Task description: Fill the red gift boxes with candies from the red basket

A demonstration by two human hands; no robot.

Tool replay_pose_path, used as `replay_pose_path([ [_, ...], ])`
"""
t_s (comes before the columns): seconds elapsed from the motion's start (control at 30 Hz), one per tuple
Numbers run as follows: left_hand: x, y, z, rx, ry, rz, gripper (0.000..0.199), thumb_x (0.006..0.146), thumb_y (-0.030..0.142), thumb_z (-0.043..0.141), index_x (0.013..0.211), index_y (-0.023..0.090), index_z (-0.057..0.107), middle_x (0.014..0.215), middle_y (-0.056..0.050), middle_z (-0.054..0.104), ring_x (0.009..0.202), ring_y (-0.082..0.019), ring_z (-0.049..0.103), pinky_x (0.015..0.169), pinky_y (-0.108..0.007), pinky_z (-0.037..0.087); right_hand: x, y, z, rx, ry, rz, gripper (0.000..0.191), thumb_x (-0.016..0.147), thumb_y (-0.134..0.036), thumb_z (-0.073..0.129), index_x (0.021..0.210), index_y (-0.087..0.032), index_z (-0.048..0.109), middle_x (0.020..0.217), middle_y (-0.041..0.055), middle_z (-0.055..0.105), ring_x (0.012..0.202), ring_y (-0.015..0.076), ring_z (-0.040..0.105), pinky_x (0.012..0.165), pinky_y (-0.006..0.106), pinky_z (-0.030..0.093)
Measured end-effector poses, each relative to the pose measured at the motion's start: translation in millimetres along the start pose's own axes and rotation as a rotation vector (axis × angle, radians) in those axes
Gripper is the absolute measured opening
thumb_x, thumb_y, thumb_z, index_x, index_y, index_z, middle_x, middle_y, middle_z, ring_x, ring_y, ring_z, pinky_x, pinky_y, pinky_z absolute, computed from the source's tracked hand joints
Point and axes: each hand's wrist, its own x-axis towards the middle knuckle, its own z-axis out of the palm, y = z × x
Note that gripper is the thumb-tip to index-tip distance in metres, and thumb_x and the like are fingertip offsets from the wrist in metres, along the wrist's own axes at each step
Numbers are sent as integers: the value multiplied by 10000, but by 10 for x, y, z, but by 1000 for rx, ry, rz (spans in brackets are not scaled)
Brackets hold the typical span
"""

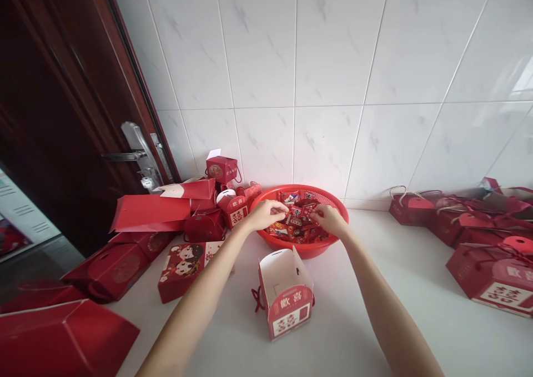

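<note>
A red plastic basket (301,250) stands against the wall, filled with small wrapped candies (296,221) in mostly red packets. My left hand (267,215) is over its left side, fingertips pinched together at the edge of a red wrapper; whether they grip it is too small to tell. From the right, my right hand (328,219) reaches in, with thumb and finger closed on a red candy packet (307,212). In front of the basket, between my forearms, an open-topped red and white gift box (287,305) stands upright with a red cord at its sides. Its visible inside shows bare white walls.
Several red gift boxes (120,269) are piled at the left, one with a cartoon print (183,269) near my left forearm. More boxes (495,271) lie along the right of the white table (345,321). Behind are a tiled wall (328,49) and a dark door (62,88).
</note>
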Motion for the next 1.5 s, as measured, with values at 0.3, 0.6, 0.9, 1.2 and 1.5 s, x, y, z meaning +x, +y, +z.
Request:
replay_pose_path([
  [0.3, 373, -131, 268, 245, -168, -60, 372, 804, 148, 646, 1157, 215, 741, 1217, -78, 746, 1155, -274, 675, 994, -332, 512, 5, 58, -35, 503, 112, 84, 277, 644, -444, 703, 729, -233, 545, 647, -16, 637, 582, 156, 553, 540, 282, 434],
  [0.6, 403, -126, 311, 367, -233, 7, 525, 802, 178, 653, 1327, 184, 657, 1241, -122, 690, 1141, -264, 646, 990, -329, 493, 12, 42, -117, 945, 198, 130, 444, 495, -381, 822, 563, -233, 409, 592, -19, 582, 638, 169, 611, 628, 309, 531],
  [0.9, 430, -157, 366, 375, -205, 72, 371, 790, 165, 657, 1147, 208, 747, 1132, -79, 729, 981, -236, 696, 945, -319, 518, 70, 20, -23, 1047, 224, 136, 325, 582, -494, 759, 644, -250, 554, 605, 9, 603, 623, 199, 611, 570, 339, 539],
  [1.2, 564, 84, 443, 344, -117, 230, 298, 928, 166, 513, 1109, 204, 747, 1261, -97, 682, 1225, -260, 604, 1098, -387, 433, 30, -2, 25, 954, 251, 151, 210, 505, -259, 760, 612, -219, 583, 607, -2, 640, 584, 143, 584, 556, 271, 495],
  [1.5, 805, 321, 729, 415, -323, 196, 222, 807, 61, 542, 911, 179, 699, 1083, -115, 732, 979, -280, 683, 786, -337, 527, 50, 24, 55, 906, 298, 150, 190, 534, -313, 688, 681, -224, 609, 666, 8, 656, 651, 166, 630, 602, 290, 532],
])
